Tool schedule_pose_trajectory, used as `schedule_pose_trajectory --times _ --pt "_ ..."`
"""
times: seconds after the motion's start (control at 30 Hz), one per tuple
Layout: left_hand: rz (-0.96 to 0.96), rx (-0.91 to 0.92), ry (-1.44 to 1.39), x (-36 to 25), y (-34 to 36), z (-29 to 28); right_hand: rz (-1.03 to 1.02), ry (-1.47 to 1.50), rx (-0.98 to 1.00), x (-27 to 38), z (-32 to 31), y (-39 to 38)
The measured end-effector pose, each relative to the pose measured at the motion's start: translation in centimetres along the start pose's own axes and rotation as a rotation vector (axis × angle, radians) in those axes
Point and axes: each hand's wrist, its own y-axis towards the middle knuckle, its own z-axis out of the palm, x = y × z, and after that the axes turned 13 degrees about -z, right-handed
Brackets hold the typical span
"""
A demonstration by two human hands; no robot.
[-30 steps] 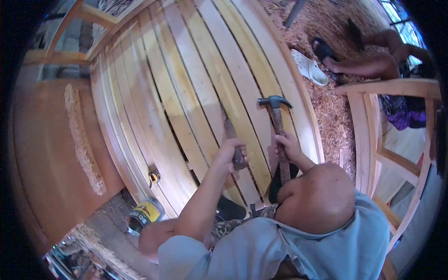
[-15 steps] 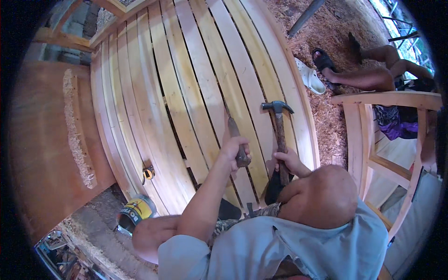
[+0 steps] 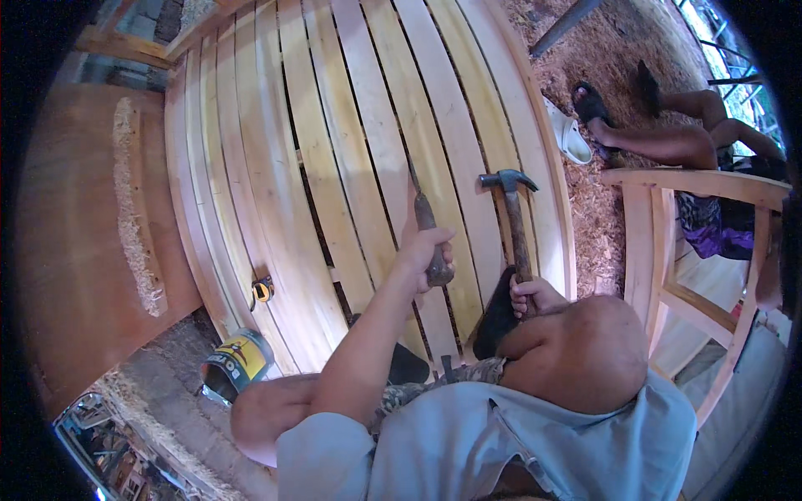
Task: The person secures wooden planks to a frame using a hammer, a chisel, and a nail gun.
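My left hand (image 3: 428, 255) is closed around the thick wooden handle of a narrow-bladed chisel (image 3: 423, 213). Its thin blade points away from me along a gap between the slats; whether the tip is inside the gap I cannot tell. To the right, my right hand (image 3: 536, 296) grips the lower end of a claw hammer (image 3: 515, 225) with a worn wooden handle. The hammer's dark head lies over the right-hand slats, to the right of the chisel and apart from it. Beneath both tools spreads a platform of pale wooden slats (image 3: 359, 134).
A yellow and black tape measure (image 3: 262, 290) rests on the slats at left, near a labelled tin (image 3: 238, 363). Reddish-brown board (image 3: 79, 225) stands far left. At right are a wooden frame (image 3: 693, 177), a white clog (image 3: 568, 134) and another person's leg (image 3: 660, 144) over wood shavings.
The view has shifted a little. My right hand has drawn back with the hammer, slightly to the right. The left hand keeps its hold on the chisel over the same gap.
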Motion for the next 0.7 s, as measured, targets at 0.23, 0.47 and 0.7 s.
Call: schedule_pose_trajectory --times 0.23,0.47,0.7 --pt "-0.035 0.085 0.032 -0.1 0.4 -1.3 -0.057 -0.019 -0.052 -0.4 -0.6 0.2" --pt "-0.014 -0.009 0.108 0.3 1.1 -0.2 -0.066 -0.064 -0.047 -0.3 -0.9 0.1" --pt "0.039 -0.031 0.105 0.2 1.9 -0.8 -0.324 -0.796 -0.268 0.6 3.7 -0.4"
